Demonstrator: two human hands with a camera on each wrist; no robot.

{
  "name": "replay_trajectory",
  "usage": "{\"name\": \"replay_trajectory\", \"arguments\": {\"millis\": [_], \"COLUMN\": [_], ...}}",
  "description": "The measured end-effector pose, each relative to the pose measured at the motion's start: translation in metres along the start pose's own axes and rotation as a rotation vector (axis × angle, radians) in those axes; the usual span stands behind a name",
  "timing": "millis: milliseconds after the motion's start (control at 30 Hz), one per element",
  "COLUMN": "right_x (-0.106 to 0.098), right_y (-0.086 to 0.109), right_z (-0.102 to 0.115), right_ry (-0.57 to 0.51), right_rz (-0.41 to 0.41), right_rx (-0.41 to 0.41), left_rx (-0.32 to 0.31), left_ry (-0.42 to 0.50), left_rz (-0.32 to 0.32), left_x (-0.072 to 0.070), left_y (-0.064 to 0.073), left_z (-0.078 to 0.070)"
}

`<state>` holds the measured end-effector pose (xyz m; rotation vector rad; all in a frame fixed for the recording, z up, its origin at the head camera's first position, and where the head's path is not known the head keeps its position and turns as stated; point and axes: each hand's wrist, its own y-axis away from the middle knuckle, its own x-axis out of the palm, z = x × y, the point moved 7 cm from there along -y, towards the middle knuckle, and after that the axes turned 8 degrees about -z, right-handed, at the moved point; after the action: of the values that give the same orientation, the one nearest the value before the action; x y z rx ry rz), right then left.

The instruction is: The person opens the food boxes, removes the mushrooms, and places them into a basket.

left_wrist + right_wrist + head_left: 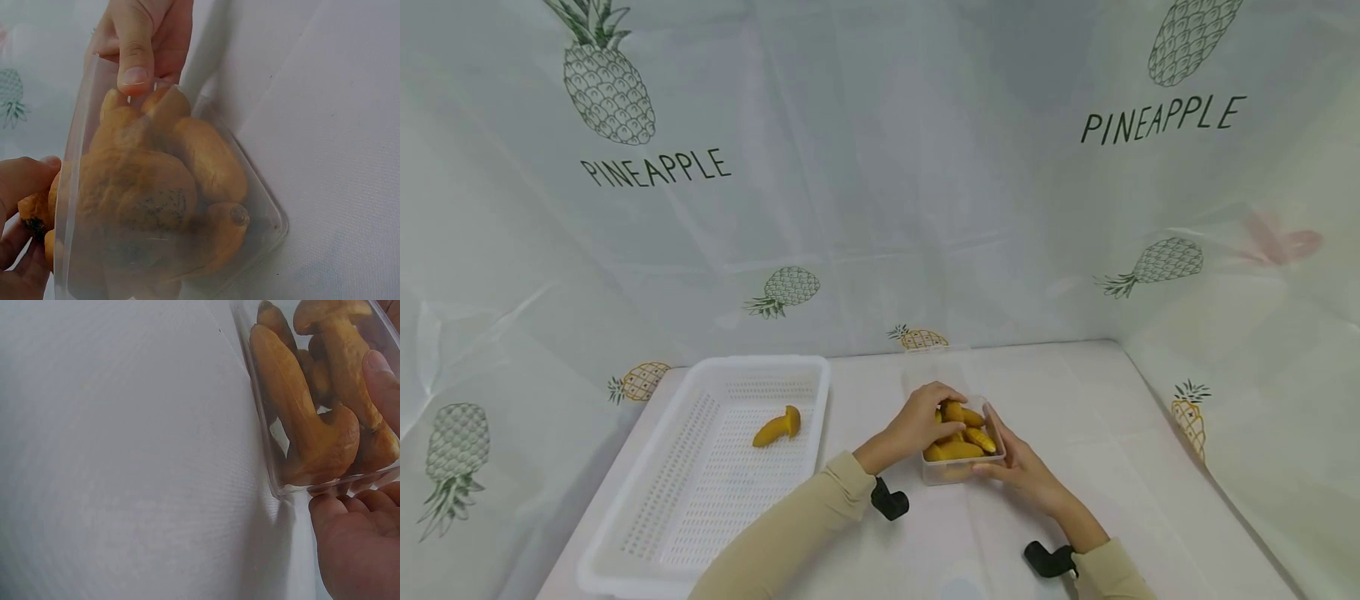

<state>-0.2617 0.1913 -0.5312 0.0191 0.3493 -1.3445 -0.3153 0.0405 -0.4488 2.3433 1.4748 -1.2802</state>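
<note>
A clear plastic box (947, 473) sits on the table, filled with several yellow-brown mushrooms (212, 159). My left hand (920, 423) reaches over the box from its left side. Its thumb and fingers pinch a mushroom (34, 209) at the box's open top, partly hidden by the hand. On the opposite side, my right hand (1022, 468) grips the box, with its thumb (134, 69) against the near wall and its fingers around the right side. Through the wall, a mushroom with a wide cap (300, 419) shows close to the box's corner.
To the left stands a large white perforated basket (700, 492) with a single mushroom (777, 427) lying in it. A transparent lid-like sheet (936, 367) shows behind the box. Pineapple-printed sheeting (880, 183) rises at the back and both sides of the white table (1120, 467).
</note>
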Motion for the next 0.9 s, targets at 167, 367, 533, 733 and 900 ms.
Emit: {"name": "replay_trajectory", "arguments": {"millis": [167, 367, 533, 733, 900], "right_x": [0.001, 0.000, 0.001, 0.001, 0.000], "right_y": [0.000, 0.000, 0.000, 0.001, 0.001], "right_z": [0.001, 0.000, 0.001, 0.002, 0.003], "right_ry": [0.013, 0.032, 0.023, 0.003, 0.001], "right_rz": [0.003, -0.006, -0.001, 0.011, 0.016], "right_rx": [-0.004, 0.002, 0.008, 0.026, 0.022], "left_rx": [-0.012, -0.047, -0.057, -0.067, -0.056], "left_ry": [0.008, 0.032, 0.057, 0.105, 0.127], "left_rz": [-0.002, 0.001, -0.005, -0.030, -0.066], "left_x": [-0.004, -0.010, -0.016, -0.025, -0.037], "left_y": [0.001, 0.003, 0.005, 0.004, 0.002], "left_z": [-0.001, -0.002, -0.004, -0.004, -0.003]}}
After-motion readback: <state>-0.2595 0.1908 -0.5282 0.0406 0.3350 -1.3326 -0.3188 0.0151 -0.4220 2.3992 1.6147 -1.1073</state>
